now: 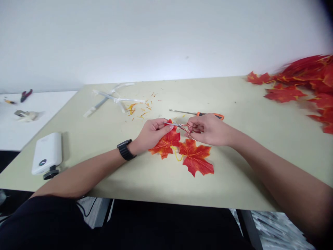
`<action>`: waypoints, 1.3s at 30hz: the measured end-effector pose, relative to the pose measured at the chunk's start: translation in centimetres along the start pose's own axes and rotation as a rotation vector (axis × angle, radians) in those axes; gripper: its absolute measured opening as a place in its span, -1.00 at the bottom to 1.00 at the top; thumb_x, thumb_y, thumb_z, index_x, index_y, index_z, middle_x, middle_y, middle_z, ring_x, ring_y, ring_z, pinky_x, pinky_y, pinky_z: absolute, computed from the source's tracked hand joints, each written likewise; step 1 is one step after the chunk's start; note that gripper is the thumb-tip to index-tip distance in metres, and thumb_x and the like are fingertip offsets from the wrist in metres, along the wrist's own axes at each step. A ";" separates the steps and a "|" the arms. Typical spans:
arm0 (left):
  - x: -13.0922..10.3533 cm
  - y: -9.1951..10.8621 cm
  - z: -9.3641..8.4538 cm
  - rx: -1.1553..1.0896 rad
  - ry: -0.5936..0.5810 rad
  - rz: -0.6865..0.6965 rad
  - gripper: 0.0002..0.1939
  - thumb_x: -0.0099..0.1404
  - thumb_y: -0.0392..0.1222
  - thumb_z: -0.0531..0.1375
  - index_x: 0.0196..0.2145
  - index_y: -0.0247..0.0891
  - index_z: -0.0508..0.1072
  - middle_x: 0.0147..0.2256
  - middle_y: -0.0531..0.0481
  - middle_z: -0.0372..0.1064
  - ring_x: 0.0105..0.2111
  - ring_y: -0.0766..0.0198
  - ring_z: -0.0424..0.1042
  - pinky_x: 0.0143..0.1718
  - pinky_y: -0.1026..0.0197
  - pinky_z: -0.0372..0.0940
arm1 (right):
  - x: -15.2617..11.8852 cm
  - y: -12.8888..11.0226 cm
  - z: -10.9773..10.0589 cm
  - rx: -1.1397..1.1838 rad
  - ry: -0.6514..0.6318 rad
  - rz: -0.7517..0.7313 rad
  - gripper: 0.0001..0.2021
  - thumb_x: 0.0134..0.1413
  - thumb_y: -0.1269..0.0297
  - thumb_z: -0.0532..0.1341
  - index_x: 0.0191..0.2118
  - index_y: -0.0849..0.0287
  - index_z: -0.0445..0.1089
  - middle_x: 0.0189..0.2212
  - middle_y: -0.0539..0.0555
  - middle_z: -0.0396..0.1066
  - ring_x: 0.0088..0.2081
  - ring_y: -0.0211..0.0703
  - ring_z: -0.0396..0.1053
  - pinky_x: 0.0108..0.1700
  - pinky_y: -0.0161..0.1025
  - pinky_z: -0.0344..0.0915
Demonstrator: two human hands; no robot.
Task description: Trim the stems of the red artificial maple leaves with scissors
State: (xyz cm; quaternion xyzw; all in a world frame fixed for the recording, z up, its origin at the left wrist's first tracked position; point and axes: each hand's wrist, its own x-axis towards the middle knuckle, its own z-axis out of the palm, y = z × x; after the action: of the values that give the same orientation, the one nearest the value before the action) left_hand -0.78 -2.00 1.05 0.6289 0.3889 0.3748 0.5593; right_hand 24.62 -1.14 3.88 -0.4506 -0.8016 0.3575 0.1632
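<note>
My left hand (155,133) pinches a red-orange artificial maple leaf (165,144) near its top edge, with thumb and fingers closed on it. My right hand (206,130) has its fingers in the handles of small scissors (179,125) with rose-gold grips. The blades point left and lie at the upper edge of the held leaf, close to my left thumb. A second maple leaf (196,158) lies on the table just below my right hand, and a yellow stem (178,153) runs between the two leaves.
Behind my hands lies a screwdriver (183,111) with an orange-black handle, partly covered by my right hand. Orange and yellow scraps (132,109) are scattered beside clear plastic pieces (109,97). A white device (48,152) stands left; a heap of red leaves (307,76) sits far right.
</note>
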 end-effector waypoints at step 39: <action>0.0 0.5 0.4 -0.071 0.059 -0.034 -0.71 0.25 0.02 0.38 -0.28 -0.30 0.59 -0.42 0.00 0.55 -0.48 0.35 0.44 -0.43 0.32 0.32 | 0.1 -0.3 0.3 0.029 0.039 -0.016 -0.74 0.04 0.09 0.37 -0.44 0.11 0.33 -0.53 0.02 0.37 -0.41 -0.08 0.39 -0.39 -0.18 0.19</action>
State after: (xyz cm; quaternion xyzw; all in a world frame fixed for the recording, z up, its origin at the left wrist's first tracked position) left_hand -0.38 -2.15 1.54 0.5906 0.4023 0.3972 0.5759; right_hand 24.19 -1.30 3.93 -0.4487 -0.7966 0.3588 0.1883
